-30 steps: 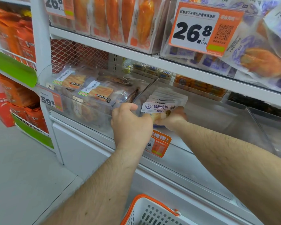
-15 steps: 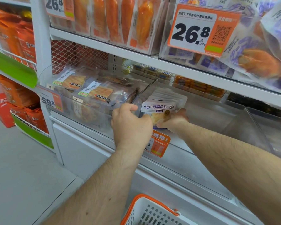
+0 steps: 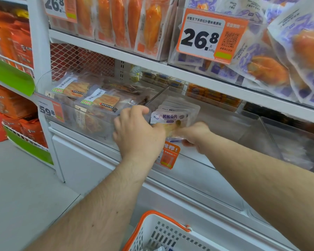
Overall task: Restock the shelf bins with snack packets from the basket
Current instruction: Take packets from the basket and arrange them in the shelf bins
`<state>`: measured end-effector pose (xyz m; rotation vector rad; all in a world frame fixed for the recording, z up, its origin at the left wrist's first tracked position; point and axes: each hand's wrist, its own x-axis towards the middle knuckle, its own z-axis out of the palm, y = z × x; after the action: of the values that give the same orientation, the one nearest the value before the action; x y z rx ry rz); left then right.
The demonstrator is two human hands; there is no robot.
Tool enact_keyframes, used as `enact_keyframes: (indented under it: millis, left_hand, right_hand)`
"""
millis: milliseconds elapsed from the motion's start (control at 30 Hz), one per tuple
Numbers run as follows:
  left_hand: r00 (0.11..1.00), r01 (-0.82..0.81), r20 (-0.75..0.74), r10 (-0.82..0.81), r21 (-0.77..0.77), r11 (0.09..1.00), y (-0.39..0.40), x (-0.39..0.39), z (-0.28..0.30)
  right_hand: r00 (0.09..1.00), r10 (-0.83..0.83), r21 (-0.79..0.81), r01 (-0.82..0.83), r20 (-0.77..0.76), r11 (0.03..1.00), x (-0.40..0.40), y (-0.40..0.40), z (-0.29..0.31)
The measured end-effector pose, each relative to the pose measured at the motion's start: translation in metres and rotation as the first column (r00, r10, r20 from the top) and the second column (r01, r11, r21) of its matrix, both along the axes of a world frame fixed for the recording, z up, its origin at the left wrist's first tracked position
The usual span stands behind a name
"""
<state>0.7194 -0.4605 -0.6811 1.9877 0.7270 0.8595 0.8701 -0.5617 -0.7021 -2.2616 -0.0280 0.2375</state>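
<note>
Reaching into the clear shelf bin (image 3: 216,127), we have both hands at the row of white snack packets (image 3: 178,109). Our left hand (image 3: 138,131) has its fingers curled over the bin's front left corner, thumb raised toward the front packet (image 3: 168,118). Our right hand (image 3: 194,134) pinches the lower edge of that front packet, though its fingers are blurred. The packet stands upright on its bottom edge, its printed face turned toward us, its long axis running left to right along the bin front; the others stand in file behind it, leaning slightly back. Most of the bin to the right of the row shows bare floor. Just left, a neighbouring bin (image 3: 65,113) holds flat packets with orange contents. An orange tag (image 3: 169,154) hangs below our hands on the bin front. Above, a price card (image 3: 207,36) reads 26.8. Below, the white basket (image 3: 163,234) with its orange handle sits between our forearms.
</note>
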Motion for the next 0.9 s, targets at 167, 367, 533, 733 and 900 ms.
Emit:
enact_keyframes:
  millis: [167,367,533,733,900]
  left_hand:
    - [0.967,0.198,0.117,-0.224,0.202,0.959,-0.028,-0.014,0.004]
    - [0.805,0.592,-0.129,-0.579,0.107,0.799,-0.065,-0.023,-0.013]
    - [0.586,0.780,-0.400,-0.704,0.046,0.624,-0.083,-0.031,-0.032]
    - [0.299,0.909,-0.656,-0.693,-0.023,0.415,-0.095,-0.040,-0.055]
    - [0.134,0.924,-0.757,-0.639,-0.137,0.357,-0.101,-0.043,-0.077]
  right_hand:
    - [0.976,-0.095,0.146,0.067,0.198,0.987,-0.041,-0.032,0.028]
    - [0.944,-0.077,0.173,0.021,0.322,0.985,-0.089,-0.074,0.045]
    - [0.943,-0.102,0.250,0.021,0.317,0.968,-0.124,-0.105,0.037]
    - [0.960,-0.107,0.340,0.013,0.258,0.940,-0.162,-0.127,0.010]
    - [0.987,-0.103,0.334,0.055,0.127,0.941,-0.176,-0.139,-0.035]
